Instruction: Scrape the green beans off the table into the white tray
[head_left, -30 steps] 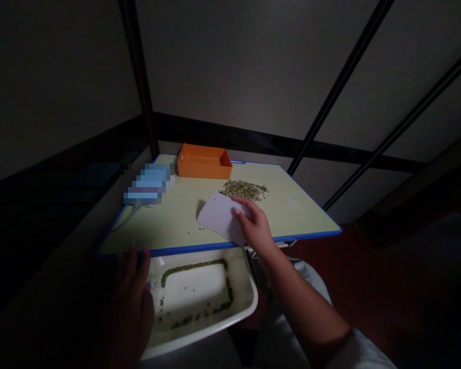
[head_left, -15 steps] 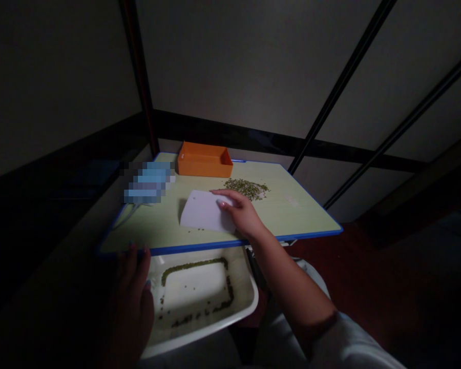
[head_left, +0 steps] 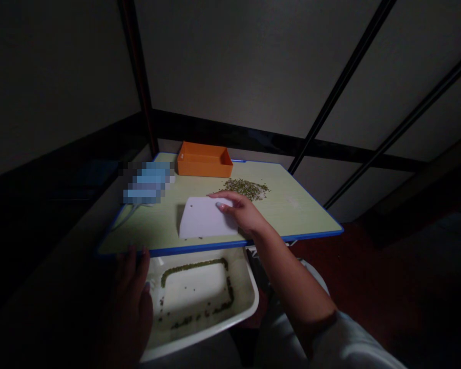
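Note:
My right hand [head_left: 242, 210] grips a white flat scraper [head_left: 203, 218] by its right end, thumb on the near face. The scraper's lower edge is on the light green tabletop [head_left: 299, 210] near the blue front edge, with a few seeds by it. A loose pile of small green-brown seeds [head_left: 246, 188] lies just beyond that hand. My left hand [head_left: 132, 302], dim in shadow, is at the left side of a white basin [head_left: 249, 297], its thumb over the rim. More seeds line the basin's inner bottom edges below the table front.
An orange open box [head_left: 204, 165] stands at the table's back left. Left of it lies a blurred-out blue object [head_left: 149, 183] with a pale cord or strap. Dark-framed wall panels [head_left: 230, 61] rise close behind the table.
The scraper has come slightly closer to the front edge, moving with my right hand. The left hand and the basin stay nearly the same.

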Demonstrator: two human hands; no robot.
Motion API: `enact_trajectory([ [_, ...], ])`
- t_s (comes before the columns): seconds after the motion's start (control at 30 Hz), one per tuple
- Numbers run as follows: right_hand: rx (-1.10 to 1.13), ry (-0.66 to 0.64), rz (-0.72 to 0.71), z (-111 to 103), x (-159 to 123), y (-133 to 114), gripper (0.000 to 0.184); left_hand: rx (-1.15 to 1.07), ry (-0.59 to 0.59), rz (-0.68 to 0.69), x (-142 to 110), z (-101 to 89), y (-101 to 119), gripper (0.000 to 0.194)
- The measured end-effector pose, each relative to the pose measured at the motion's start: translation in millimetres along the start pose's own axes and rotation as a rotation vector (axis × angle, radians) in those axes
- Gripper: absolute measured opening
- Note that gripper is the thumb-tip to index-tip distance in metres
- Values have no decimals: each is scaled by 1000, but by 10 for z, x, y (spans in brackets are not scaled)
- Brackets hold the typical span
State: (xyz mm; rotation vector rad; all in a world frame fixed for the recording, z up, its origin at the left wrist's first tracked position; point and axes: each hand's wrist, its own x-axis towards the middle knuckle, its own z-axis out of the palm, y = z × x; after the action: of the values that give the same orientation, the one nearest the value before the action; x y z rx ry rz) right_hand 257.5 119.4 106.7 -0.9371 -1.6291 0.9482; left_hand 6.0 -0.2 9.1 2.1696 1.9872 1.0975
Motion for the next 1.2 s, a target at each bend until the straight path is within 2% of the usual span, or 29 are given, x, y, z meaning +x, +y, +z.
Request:
enact_trajectory([
  [0.4,-49,-14,3,-8,-113,-39,27,-10,-12,-20,8,-30,43,54],
  [0.8,-44,-40,21,-30,-134,-101,28,4,15,38,-20,43,-73,54],
  [1.07,10,-53,45,-59,-172,-97,28,-31,1,10,-11,46,-80,56],
  [1.2,23,19,51,-147,-239,-81,26,-33,3,-7,-7,15,-18,55],
])
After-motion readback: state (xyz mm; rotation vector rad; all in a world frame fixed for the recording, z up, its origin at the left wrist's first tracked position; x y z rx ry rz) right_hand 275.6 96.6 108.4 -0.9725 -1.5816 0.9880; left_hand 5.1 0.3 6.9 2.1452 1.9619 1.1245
